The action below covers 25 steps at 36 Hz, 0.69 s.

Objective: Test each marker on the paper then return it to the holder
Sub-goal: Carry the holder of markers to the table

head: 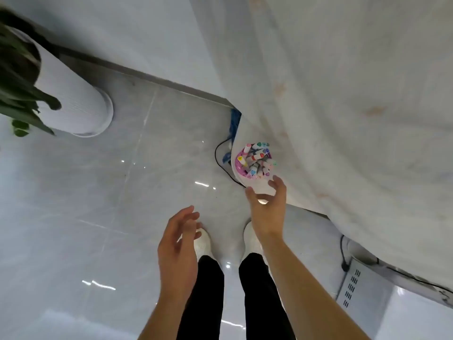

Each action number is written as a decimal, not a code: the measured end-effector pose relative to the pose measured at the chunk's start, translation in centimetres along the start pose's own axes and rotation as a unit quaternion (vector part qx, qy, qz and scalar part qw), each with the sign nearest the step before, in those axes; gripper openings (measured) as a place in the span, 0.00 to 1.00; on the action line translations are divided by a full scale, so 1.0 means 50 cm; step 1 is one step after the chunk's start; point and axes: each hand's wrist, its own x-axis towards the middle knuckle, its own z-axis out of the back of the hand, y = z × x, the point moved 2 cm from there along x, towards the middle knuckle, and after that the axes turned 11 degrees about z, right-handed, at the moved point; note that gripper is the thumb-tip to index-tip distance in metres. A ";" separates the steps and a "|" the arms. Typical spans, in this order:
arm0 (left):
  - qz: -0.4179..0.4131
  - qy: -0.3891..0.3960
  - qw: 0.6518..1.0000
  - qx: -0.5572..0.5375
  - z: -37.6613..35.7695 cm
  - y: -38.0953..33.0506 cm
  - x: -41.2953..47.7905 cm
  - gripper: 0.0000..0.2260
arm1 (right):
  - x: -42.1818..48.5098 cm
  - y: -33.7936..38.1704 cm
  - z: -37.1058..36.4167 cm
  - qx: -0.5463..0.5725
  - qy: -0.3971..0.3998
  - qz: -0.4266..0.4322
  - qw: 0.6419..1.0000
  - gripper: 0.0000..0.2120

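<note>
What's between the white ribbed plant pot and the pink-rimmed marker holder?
Head view: bare grey floor tile from the white ribbed plant pot; just before the pink-rimmed marker holder lie a black cable loop and a blue cord bundle.

Likely an office or similar workroom: glossy grey floor tiles (147, 180), a white wall (122, 33) with grey skirting (147, 73), a plant (14, 99) in a tall white pot (73, 94), a cloth-covered table (343, 94), with cables (217, 153) and a vented white box (355, 285) beneath.
</note>
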 end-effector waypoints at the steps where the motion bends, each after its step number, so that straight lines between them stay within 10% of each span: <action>1: -0.005 -0.005 1.000 -0.004 -0.004 0.003 0.006 0.10 | 0.007 0.000 -0.006 0.005 -0.007 0.013 1.000 0.34; 25: 0.008 -0.024 1.000 -0.002 -0.054 0.107 0.071 0.12 | 0.071 -0.048 -0.076 0.140 -0.076 0.108 0.981 0.39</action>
